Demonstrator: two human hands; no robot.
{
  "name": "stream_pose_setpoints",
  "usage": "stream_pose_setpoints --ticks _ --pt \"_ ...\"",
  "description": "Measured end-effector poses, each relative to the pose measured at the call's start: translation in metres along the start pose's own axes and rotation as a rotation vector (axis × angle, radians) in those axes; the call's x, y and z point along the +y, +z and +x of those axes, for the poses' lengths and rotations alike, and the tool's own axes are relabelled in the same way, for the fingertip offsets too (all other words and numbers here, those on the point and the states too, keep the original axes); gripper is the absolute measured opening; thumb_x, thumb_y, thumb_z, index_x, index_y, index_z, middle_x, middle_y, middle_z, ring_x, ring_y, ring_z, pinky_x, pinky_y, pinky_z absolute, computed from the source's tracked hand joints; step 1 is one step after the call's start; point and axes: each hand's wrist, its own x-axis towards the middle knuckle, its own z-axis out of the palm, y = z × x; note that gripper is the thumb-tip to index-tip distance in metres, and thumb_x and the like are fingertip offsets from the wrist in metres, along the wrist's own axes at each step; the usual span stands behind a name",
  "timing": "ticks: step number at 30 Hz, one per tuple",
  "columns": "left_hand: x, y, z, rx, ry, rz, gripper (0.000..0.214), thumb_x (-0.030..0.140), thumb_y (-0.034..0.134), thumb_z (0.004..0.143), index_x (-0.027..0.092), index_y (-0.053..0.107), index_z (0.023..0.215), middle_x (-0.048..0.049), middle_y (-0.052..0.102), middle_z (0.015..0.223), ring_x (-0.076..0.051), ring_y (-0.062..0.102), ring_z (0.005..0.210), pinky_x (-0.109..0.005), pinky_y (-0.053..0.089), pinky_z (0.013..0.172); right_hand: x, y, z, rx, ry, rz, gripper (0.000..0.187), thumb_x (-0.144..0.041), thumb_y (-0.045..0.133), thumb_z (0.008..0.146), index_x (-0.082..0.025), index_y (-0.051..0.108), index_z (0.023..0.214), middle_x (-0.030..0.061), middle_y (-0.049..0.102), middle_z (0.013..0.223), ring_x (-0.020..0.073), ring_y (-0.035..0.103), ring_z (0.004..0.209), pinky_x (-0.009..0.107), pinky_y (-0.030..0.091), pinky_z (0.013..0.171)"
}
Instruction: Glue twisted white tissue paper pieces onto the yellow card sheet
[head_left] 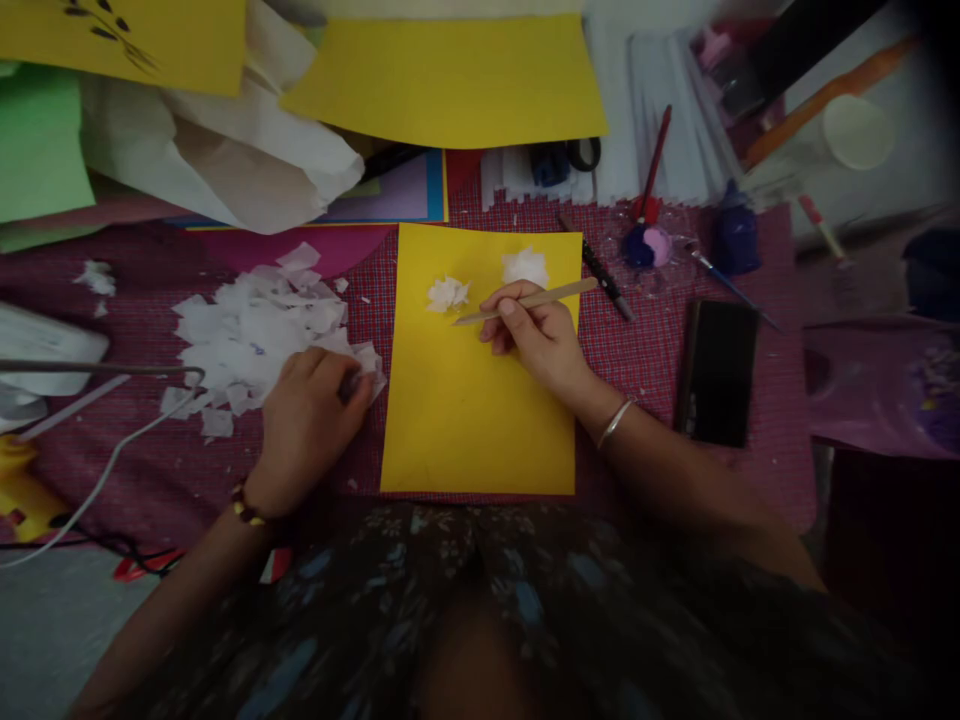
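A sheet of yellow paper (480,420) lies flat before me, with a small white crumpled-paper cluster (448,293) and a second white paper shape (526,266) on its upper part. Over the sheet, my right hand (529,335) is closed around a slim, light wooden stick (559,292), its pointed end just below the first cluster. To the left, my left hand (319,400) rests with curled fingers at the near right side of a heap of torn white paper pieces (255,325). Its fingertips are among the pieces; what they pinch, if anything, is hidden.
Right of the sheet lie a black pen (596,268), a clear palette with paint (646,243), a paintbrush (724,275), a dark paint bottle (735,232) and a phone (718,372). Coloured paper (457,80) is stacked behind. A white cable (112,465) and yellow glue gun (26,490) are left.
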Motion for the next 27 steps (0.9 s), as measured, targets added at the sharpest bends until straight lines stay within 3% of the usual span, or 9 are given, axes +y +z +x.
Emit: stream_pose_setpoints --ticks 4,7,12,17,20,23,25,27 --pt "-0.005 -0.004 0.000 0.042 -0.074 -0.195 0.019 0.031 0.054 0.092 0.020 0.066 0.084 -0.0070 0.069 0.085 -0.024 0.065 0.085 -0.039 0.052 0.080 0.000 0.000 0.000 0.001 0.019 -0.015 0.043 -0.066 0.057 0.098 -0.023 0.062 0.097 -0.0029 0.067 0.071 0.0079 0.057 0.053 0.021 0.046 0.050" --pt "-0.008 -0.020 0.000 0.016 -0.198 -0.447 0.016 0.034 0.062 0.090 0.020 0.069 0.085 -0.0021 0.068 0.081 -0.018 0.061 0.073 -0.032 0.048 0.068 -0.001 -0.001 0.000 -0.003 0.031 -0.015 0.045 -0.067 0.057 0.097 -0.022 0.062 0.097 -0.0028 0.067 0.072 0.0078 0.056 0.053 0.021 0.046 0.050" --pt "0.001 -0.052 0.012 -0.005 -0.199 -0.666 0.015 0.035 0.069 0.087 0.024 0.071 0.077 -0.0031 0.070 0.099 -0.020 0.064 0.088 -0.030 0.050 0.069 -0.001 0.000 0.001 0.005 0.050 0.013 0.048 -0.069 0.058 0.095 -0.021 0.061 0.097 -0.0032 0.066 0.072 0.0069 0.056 0.053 0.020 0.046 0.050" --pt "0.024 -0.059 0.049 -0.304 -0.256 -0.717 0.021 0.042 0.065 0.089 0.022 0.066 0.080 0.0015 0.060 0.066 -0.013 0.048 0.054 -0.025 0.037 0.047 0.003 -0.001 0.004 0.021 0.037 0.041 0.048 -0.069 0.059 0.094 -0.021 0.060 0.095 -0.0037 0.065 0.071 0.0063 0.054 0.052 0.020 0.045 0.049" --pt "0.034 -0.047 0.075 -0.440 -0.098 -0.678 0.021 0.041 0.065 0.084 0.020 0.065 0.078 0.0011 0.060 0.065 -0.013 0.049 0.055 -0.025 0.038 0.050 0.005 -0.003 0.006 0.039 0.027 0.023 0.048 -0.069 0.057 0.095 -0.021 0.060 0.095 -0.0037 0.064 0.071 0.0062 0.054 0.052 0.020 0.045 0.050" --pt "0.039 -0.031 0.094 -0.554 0.121 -0.502 0.024 0.040 0.059 0.083 0.020 0.068 0.077 -0.0016 0.065 0.068 -0.016 0.056 0.061 -0.027 0.040 0.056 0.005 -0.005 0.007 0.036 0.023 0.000 0.048 -0.069 0.055 0.096 -0.021 0.060 0.096 -0.0036 0.064 0.072 0.0064 0.053 0.053 0.020 0.046 0.051" --pt "0.040 -0.023 0.101 -0.575 0.215 -0.362 0.026 0.036 0.053 0.086 0.020 0.072 0.080 -0.0038 0.072 0.074 -0.019 0.062 0.067 -0.028 0.043 0.061 0.004 -0.005 0.006 0.019 0.017 -0.011 0.047 -0.067 0.055 0.097 -0.020 0.060 0.096 -0.0031 0.064 0.073 0.0066 0.054 0.054 0.021 0.047 0.052" --pt "0.040 -0.019 0.106 -0.518 0.265 -0.267 0.026 0.031 0.050 0.085 0.022 0.074 0.083 -0.0052 0.076 0.082 -0.021 0.066 0.073 -0.030 0.045 0.066 0.004 -0.004 0.006 0.002 0.006 -0.023 0.046 -0.065 0.054 0.099 -0.020 0.060 0.095 -0.0026 0.064 0.074 0.0067 0.054 0.054 0.020 0.047 0.053"
